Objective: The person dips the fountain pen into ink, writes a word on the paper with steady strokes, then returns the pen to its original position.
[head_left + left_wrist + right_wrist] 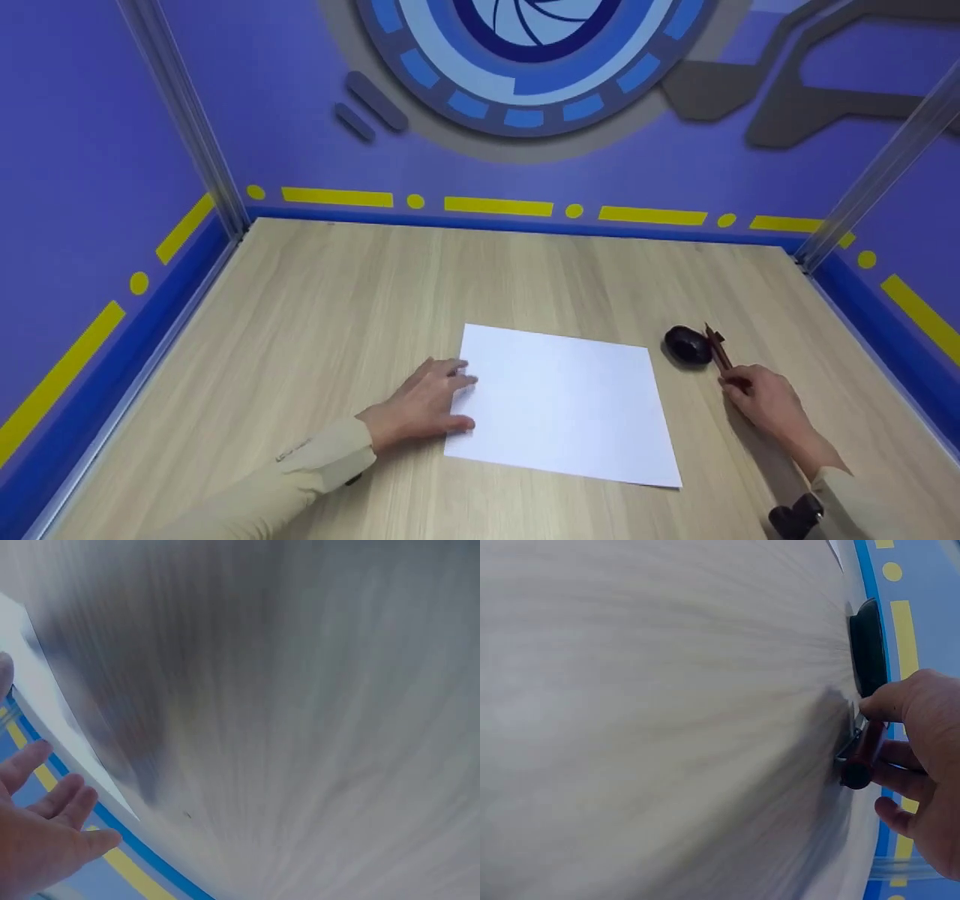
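A white sheet of paper [564, 409] lies flat on the wooden table. My left hand [427, 399] is at its left edge, fingers spread and fingertips over the paper; the left wrist view shows this hand [52, 832] with relaxed fingers and nothing in them. To the right of the sheet, my right hand [766, 397] pinches the near end of a slim dark red-brown writing brush [720, 354], its pointed tip facing away. Seen from the right wrist, thumb and fingers are on the brush [866, 754], whose round black end faces the camera.
A glossy black oval object [687, 346] sits just left of the brush, between it and the paper. A small dark rest-like piece [718, 337] shows by the brush. Blue-purple panels [315, 157] with yellow markings wall the table's back and sides.
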{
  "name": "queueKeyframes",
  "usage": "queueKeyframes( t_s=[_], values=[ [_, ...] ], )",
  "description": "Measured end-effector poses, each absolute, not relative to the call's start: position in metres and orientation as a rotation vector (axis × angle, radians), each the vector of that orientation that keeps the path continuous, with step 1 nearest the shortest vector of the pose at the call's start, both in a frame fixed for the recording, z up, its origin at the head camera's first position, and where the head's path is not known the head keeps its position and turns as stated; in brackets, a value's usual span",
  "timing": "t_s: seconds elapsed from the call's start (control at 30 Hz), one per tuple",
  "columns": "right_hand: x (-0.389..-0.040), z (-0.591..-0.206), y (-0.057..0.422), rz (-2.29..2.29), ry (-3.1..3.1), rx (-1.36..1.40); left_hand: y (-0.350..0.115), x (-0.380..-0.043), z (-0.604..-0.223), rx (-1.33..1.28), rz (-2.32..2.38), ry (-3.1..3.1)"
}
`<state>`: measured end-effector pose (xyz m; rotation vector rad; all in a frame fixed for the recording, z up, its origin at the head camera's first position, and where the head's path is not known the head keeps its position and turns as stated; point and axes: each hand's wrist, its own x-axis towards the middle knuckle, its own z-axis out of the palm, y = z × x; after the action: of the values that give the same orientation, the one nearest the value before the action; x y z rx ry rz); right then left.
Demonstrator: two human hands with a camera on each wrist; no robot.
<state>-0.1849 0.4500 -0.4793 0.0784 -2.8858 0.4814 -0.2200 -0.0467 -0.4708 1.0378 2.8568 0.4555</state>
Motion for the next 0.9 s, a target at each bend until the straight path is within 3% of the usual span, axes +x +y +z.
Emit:
queueKeyframes(
  t_s=[0.17,0.4,0.67,0.9],
  values=[
    [-0.187,-0.483,0.449,0.479,-2.859,0.021,-0.050,-0.233,-0.474,0.849,0.492,2.700],
    [-0.186,-0.469,0.450,0.731,-2.769,-0.130,-0.050,-0.239,-0.474,0.816,0.491,2.638],
    [-0.183,-0.445,0.451,1.843,-2.468,-0.076,-0.051,-0.240,-0.473,0.818,0.491,2.641],
    [-0.181,-0.441,0.446,2.431,-1.918,0.273,-0.053,-0.241,-0.475,0.842,0.501,2.618]
  ],
)
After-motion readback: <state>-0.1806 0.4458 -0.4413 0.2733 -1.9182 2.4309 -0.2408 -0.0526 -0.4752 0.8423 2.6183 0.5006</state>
